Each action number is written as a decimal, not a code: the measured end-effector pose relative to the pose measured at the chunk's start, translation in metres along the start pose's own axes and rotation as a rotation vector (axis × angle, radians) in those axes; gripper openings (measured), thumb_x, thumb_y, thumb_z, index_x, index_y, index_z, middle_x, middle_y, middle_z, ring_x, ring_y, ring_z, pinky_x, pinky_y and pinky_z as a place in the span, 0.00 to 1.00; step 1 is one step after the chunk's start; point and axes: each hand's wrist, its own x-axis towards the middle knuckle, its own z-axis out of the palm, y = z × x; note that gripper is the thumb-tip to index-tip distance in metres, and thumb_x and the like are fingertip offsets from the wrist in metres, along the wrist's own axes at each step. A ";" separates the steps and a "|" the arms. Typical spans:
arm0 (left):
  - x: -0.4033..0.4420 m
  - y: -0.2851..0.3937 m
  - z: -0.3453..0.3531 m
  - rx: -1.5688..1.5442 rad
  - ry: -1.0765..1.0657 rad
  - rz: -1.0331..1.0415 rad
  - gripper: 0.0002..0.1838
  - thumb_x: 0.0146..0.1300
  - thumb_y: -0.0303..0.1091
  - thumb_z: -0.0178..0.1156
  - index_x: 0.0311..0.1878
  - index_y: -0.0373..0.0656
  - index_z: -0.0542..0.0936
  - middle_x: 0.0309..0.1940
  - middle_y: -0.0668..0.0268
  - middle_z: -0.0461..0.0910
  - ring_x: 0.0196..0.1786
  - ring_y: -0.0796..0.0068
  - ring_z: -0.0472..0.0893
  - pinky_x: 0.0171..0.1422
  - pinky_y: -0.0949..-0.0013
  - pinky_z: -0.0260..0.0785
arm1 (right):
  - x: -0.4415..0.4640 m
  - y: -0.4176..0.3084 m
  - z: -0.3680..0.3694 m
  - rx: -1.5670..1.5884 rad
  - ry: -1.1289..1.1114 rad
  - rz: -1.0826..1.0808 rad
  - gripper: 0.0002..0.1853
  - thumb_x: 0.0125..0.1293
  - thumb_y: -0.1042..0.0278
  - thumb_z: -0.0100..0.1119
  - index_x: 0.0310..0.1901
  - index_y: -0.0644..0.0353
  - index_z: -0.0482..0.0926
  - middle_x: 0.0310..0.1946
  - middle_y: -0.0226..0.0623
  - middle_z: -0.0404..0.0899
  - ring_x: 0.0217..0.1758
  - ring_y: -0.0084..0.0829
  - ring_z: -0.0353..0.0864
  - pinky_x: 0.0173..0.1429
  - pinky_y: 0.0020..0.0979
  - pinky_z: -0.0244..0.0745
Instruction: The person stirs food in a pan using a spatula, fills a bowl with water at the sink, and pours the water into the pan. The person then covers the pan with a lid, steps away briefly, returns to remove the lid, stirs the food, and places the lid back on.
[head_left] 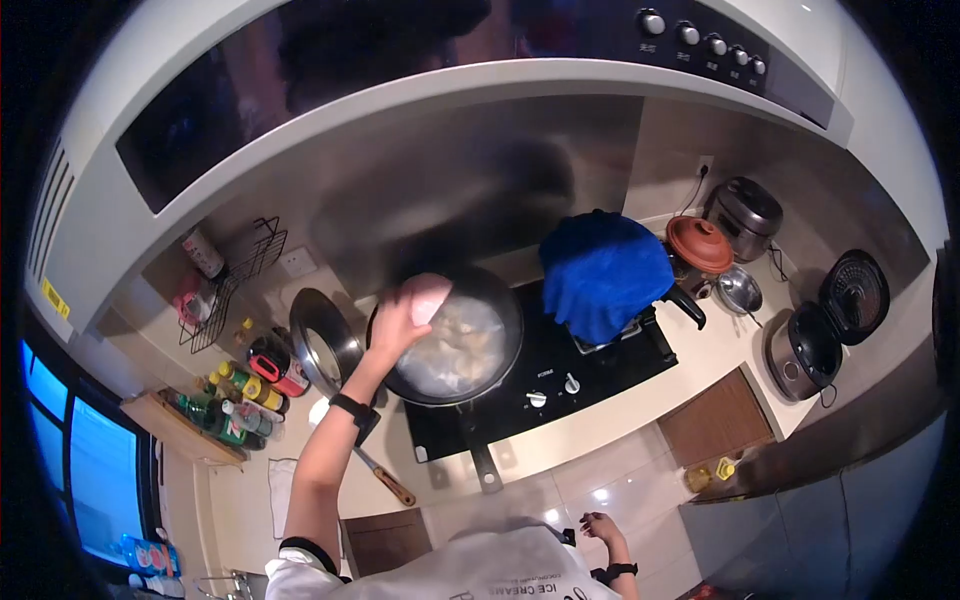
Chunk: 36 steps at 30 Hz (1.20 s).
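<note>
Range hood point(440, 85), arching across the top of the frame. Left of center, the left hand point(396, 325) holds a pale pink bowl point(430, 297), fingers closed on it, tilted above a wok point(511, 335) containing cloudy liquid and pale pieces point(465, 335). Wok seated on a black gas cooktop point(552, 365); to its right, a blue cloth point(606, 270) draped over a black-handled pot point(688, 306). Lower right of center: right hand point(597, 528), fingers loosely bent and slightly parted, beside the white shirt point(470, 572). Lower left: wooden-handled utensil point(396, 486) on the countertop point(240, 500).
</note>
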 end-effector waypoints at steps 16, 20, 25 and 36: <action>-0.019 0.001 0.026 -0.284 0.189 -0.216 0.38 0.39 0.35 0.65 0.58 0.45 0.63 0.45 0.49 0.66 0.51 0.51 0.67 0.55 0.61 0.64 | 0.004 -0.007 0.025 -0.136 -0.010 -0.009 0.14 0.63 0.62 0.47 0.39 0.65 0.76 0.26 0.37 0.78 0.24 0.26 0.75 0.30 0.25 0.72; -0.023 -0.007 0.024 -1.253 0.056 -0.849 0.33 0.52 0.40 0.58 0.59 0.41 0.57 0.52 0.51 0.65 0.51 0.57 0.72 0.51 0.60 0.71 | -0.003 -0.011 0.034 -0.160 -0.012 -0.004 0.14 0.64 0.62 0.46 0.39 0.65 0.76 0.26 0.37 0.78 0.24 0.26 0.75 0.30 0.25 0.72; -0.067 -0.014 0.000 -1.760 -0.153 -0.784 0.34 0.61 0.50 0.46 0.62 0.38 0.51 0.60 0.51 0.57 0.56 0.57 0.70 0.51 0.56 0.73 | 0.000 -0.013 0.046 -0.185 -0.032 -0.005 0.15 0.65 0.62 0.44 0.38 0.65 0.76 0.25 0.37 0.78 0.25 0.26 0.76 0.30 0.27 0.73; -0.310 -0.054 -0.070 -1.790 0.025 -1.035 0.26 0.60 0.38 0.47 0.57 0.30 0.61 0.52 0.53 0.69 0.53 0.62 0.73 0.50 0.59 0.73 | -0.010 -0.054 0.073 -0.457 -0.141 0.023 0.17 0.64 0.57 0.47 0.37 0.64 0.78 0.27 0.37 0.77 0.27 0.26 0.74 0.30 0.25 0.70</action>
